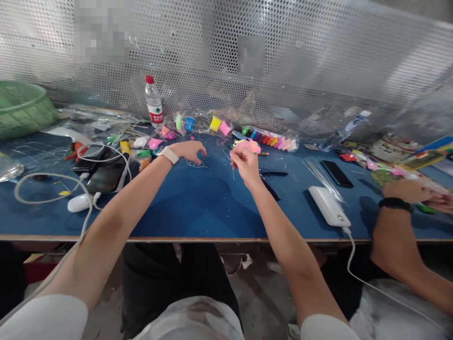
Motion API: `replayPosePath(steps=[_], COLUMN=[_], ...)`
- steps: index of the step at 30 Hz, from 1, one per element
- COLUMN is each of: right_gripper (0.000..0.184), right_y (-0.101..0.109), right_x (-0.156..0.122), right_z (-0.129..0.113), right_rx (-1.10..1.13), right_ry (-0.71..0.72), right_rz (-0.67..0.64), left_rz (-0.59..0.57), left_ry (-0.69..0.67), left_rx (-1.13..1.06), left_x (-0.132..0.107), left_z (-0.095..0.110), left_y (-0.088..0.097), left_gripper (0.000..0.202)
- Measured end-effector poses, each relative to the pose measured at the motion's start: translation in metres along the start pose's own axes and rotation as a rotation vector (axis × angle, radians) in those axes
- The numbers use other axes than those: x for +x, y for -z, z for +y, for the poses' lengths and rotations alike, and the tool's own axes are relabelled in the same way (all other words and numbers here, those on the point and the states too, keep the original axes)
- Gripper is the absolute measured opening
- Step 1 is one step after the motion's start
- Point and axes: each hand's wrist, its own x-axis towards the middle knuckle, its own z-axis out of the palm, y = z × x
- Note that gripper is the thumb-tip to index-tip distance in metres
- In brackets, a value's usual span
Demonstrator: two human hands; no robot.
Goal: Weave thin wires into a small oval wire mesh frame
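My left hand [193, 151] reaches over the blue table, thumb and fingers apart, with nothing visible between them. Just below its fingers lies a small tangle of thin wire [196, 164]. My right hand [247, 165] is closed in a pinch on a thin wire [233, 174], whose end points down toward the tabletop. Behind the right fingers shows a pink clay piece [253, 146] with some yellow-green beside it; whether the hand touches it is hidden. Dark-handled pliers [274, 172] lie right of that hand, partly covered by the wrist.
A red-capped bottle [154, 104] and colourful clay packs [271, 138] line the back. Cabled phones [108, 174] lie left. At right are a white power bank [329, 206], a black phone [337, 173], clear strips [323, 179] and a co-worker's arm [396, 231].
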Motion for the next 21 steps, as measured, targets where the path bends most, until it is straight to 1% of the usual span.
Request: replayPosePath(steps=[2, 4, 7, 12, 14, 16, 18, 21], right_gripper=[0.050, 0.051, 0.050, 0.049, 0.049, 0.050, 0.052, 0.055], right_y=[-0.001, -0.001, -0.001, -0.001, -0.001, -0.001, 0.000, 0.001], right_x=[-0.001, -0.001, -0.002, -0.003, -0.003, -0.003, -0.003, -0.002], right_z=[0.000, 0.000, 0.001, 0.001, 0.002, 0.003, 0.004, 0.005], right_rx=[-0.009, -0.015, -0.017, -0.016, -0.022, -0.031, -0.033, -0.017], right_ry=[0.005, 0.007, 0.005, -0.008, -0.008, -0.008, -0.011, -0.011], right_rz=[-0.012, -0.018, -0.022, -0.031, -0.036, -0.045, -0.055, -0.065], left_rz=[-0.076, -0.093, -0.083, -0.044, -0.073, -0.125, -0.168, -0.174], left_ry=[-0.020, -0.013, 0.017, 0.065, 0.062, 0.058, 0.065, 0.055], left_rx=[0.046, 0.057, 0.042, -0.006, -0.073, -0.162, -0.278, -0.512], left_x=[-0.002, -0.003, -0.002, -0.004, -0.006, -0.010, -0.013, -0.016], left_z=[-0.004, -0.004, -0.001, 0.000, 0.000, 0.001, 0.002, 0.007], left_y=[-0.001, -0.004, -0.005, 0.000, 0.003, 0.007, 0.009, 0.010], left_gripper=[0.071, 0.074, 0.060, 0.037, 0.026, 0.018, 0.018, 0.026])
